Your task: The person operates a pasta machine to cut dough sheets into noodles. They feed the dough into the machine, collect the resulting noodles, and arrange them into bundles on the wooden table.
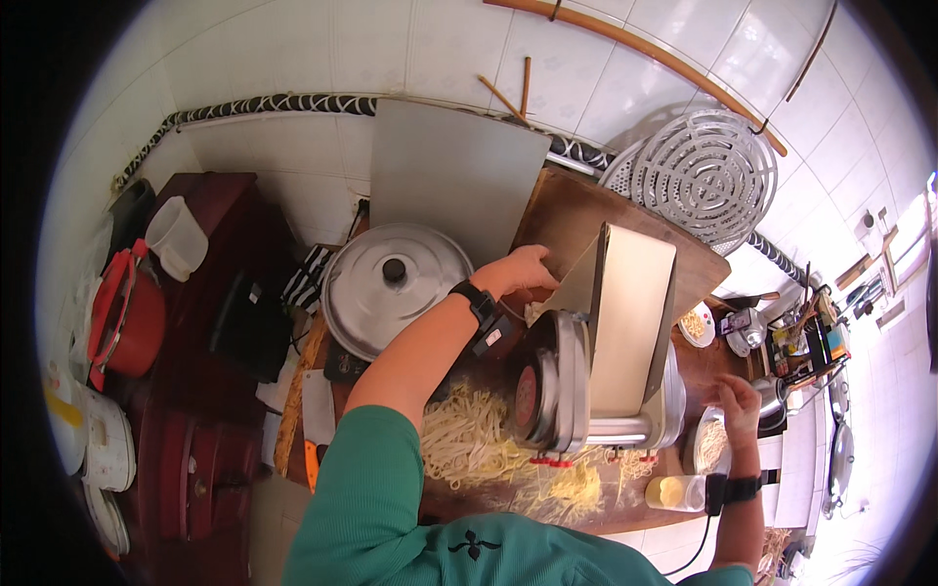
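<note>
An electric noodle machine (560,381) stands on the floury wooden table before me. A pale dough sheet (634,308) lies along its upright feed chute, and a length of it hangs over the back. My left hand (522,269) reaches behind the machine, close to that hanging part; whether the fingers grip it is hidden. At the machine's right side my right hand (739,404) is raised above a bowl of noodles (711,443), fingers bent; I cannot tell if they hold anything. Cut noodles (469,436) lie heaped at the machine's left, with yellow flour (575,491) in front.
A large lidded metal pot (392,286) stands at left, near a cleaver (317,410) with an orange handle. A clear jar (674,493) lies by the table's front edge. A wooden board (630,212) and round steamer racks (707,183) lean at the wall.
</note>
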`<state>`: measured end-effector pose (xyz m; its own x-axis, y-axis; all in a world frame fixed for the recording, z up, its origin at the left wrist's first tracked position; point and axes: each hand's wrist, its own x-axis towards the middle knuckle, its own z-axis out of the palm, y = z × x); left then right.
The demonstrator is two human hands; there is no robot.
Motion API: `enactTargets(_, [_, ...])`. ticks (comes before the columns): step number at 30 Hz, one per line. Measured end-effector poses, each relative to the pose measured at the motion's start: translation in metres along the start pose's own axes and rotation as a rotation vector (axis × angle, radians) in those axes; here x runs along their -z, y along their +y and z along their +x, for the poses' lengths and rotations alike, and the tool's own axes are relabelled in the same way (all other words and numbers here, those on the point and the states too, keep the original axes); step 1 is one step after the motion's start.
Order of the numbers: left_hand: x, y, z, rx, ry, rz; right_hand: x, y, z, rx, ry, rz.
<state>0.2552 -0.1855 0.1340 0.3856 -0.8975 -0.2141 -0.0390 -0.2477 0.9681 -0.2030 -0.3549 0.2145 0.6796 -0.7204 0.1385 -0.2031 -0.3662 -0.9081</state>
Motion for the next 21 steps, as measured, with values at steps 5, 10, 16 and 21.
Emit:
enactTargets(5, [-0.009, -0.025, 0.068, 0.019, -0.232, 0.242, 0.000, -0.001, 0.094, -0.152, -0.094, -0.095])
enactTargets(10, [-0.020, -0.049, 0.105, 0.151, -0.489, 0.141, -0.022, 0.027, 0.176, -0.241, -0.264, -0.049])
enactTargets(16, [-0.043, -0.079, 0.131, 0.077, -0.428, 0.250, -0.064, 0.094, 0.248, -0.040, -0.567, -0.419])
enactTargets(21, [-0.046, -0.089, 0.156, -0.030, -0.307, 0.275, -0.085, 0.114, 0.263, 0.107, -0.646, -0.549])
